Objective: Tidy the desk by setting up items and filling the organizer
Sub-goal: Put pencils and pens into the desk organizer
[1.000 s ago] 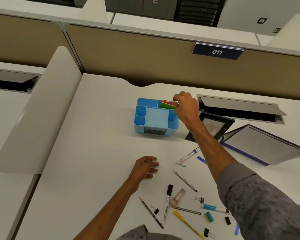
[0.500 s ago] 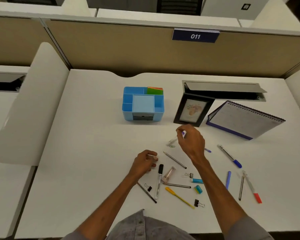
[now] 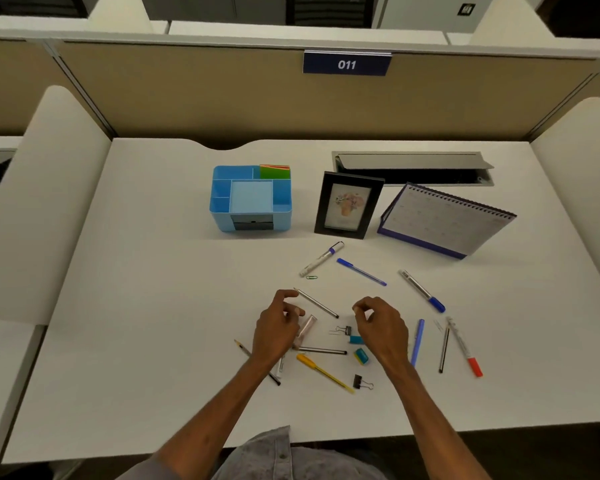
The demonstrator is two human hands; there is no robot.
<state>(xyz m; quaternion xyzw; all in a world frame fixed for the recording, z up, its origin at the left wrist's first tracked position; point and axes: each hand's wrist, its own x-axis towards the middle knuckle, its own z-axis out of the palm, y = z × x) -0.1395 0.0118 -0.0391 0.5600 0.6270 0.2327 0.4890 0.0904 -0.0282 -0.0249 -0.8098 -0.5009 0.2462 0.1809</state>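
**Empty hands over scattered pens**

Head view: the blue organizer (image 3: 222, 220) stands toward the far edge of the tabletop (image 3: 146, 306). Green sticky notes (image 3: 274, 173) fill its back-right compartment, and a photo frame (image 3: 349, 204) is just beside it. Nearer the front edge, the left hand (image 3: 276, 329) and right hand (image 3: 383, 329) hover, fingers loosely curled, holding nothing. A grey pen (image 3: 317, 303) lies between them.

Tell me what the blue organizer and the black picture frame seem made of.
Blue organizer: likely moulded plastic, smooth, with rounded corners and a soft sheen. Black picture frame: matte black, plastic or painted wood; no grain shows, so I cannot tell which.
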